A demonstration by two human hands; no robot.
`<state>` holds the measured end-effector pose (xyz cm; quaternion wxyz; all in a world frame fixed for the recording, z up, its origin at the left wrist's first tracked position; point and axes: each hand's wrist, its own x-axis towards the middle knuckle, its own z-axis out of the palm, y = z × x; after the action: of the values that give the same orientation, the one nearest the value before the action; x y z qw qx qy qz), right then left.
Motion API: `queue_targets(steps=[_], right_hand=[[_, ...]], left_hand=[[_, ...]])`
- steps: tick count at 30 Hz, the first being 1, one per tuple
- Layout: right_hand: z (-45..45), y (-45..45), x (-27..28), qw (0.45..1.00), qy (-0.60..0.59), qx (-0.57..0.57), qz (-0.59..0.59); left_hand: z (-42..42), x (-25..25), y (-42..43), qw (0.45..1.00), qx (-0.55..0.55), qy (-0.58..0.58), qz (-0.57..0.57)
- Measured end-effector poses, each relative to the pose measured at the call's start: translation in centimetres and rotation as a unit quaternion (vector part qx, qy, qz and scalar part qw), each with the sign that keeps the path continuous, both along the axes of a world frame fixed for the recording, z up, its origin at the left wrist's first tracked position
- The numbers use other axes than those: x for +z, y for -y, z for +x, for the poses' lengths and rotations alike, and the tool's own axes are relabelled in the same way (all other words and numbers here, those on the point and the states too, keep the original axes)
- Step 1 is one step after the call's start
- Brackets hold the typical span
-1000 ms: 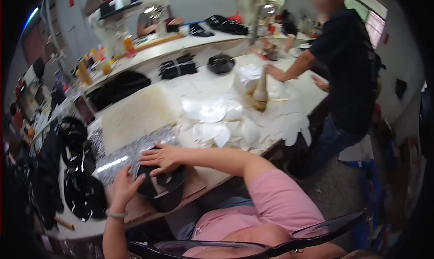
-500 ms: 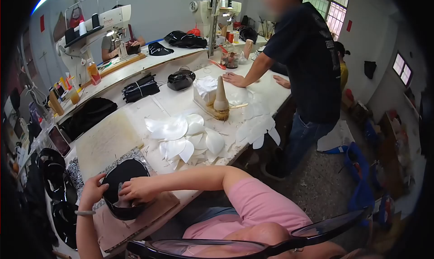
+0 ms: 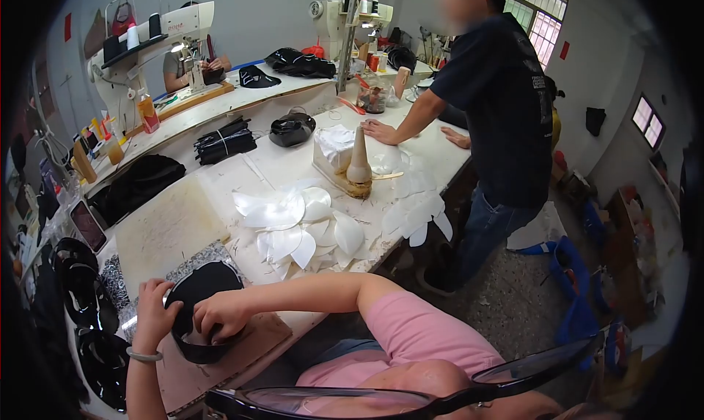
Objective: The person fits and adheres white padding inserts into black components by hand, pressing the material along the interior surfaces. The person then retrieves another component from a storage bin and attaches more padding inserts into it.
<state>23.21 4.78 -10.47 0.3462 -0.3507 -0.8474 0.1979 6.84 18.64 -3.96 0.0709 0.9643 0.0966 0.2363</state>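
Note:
A black, rounded piece of soft material with a raised rim (image 3: 209, 279), perhaps a boot or bag part, lies on a speckled slab and board at the front left. My left hand (image 3: 155, 311) grips its left edge, thumb on the rim. Inside it, my right hand (image 3: 222, 316) has its fingers curled down against the black material; what they pinch, if anything, is hidden. Beyond my right forearm lies a loose pile of white petal-shaped sheets (image 3: 301, 222).
Several shiny black pieces (image 3: 95, 354) lie at the left edge. A pointed cone on a stand (image 3: 358, 163) rises mid-table, near a tied black bundle (image 3: 225, 141). A sewing machine (image 3: 172, 31) stands behind. Across the table, a person in a dark shirt (image 3: 499, 105) leans on it.
My right fingers have curled tighter and shifted slightly down inside the black piece. A greyish bit seen under them before is now mostly hidden. My left hand stays at the edge.

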Motion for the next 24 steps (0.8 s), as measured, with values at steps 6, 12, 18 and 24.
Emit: queue_targets(steps=[6,12,18,24], right_hand=[[1.9,0.7,-0.7,0.993,-0.119,0.010,-0.015],[2.3,2.5,1.0,0.998,-0.016,-0.052,0.021],[3.4,2.2,0.6,0.991,-0.060,-0.011,0.118],[4.0,3.3,0.5,0.992,0.052,-0.070,0.090]], left_hand=[[0.0,4.3,3.8,0.928,-0.026,-0.310,-0.207],[0.9,2.5,4.0,0.910,-0.025,-0.384,-0.153],[1.8,2.0,3.9,0.916,-0.051,-0.327,-0.226],[1.5,1.2,1.9,0.910,-0.104,-0.322,-0.241]])
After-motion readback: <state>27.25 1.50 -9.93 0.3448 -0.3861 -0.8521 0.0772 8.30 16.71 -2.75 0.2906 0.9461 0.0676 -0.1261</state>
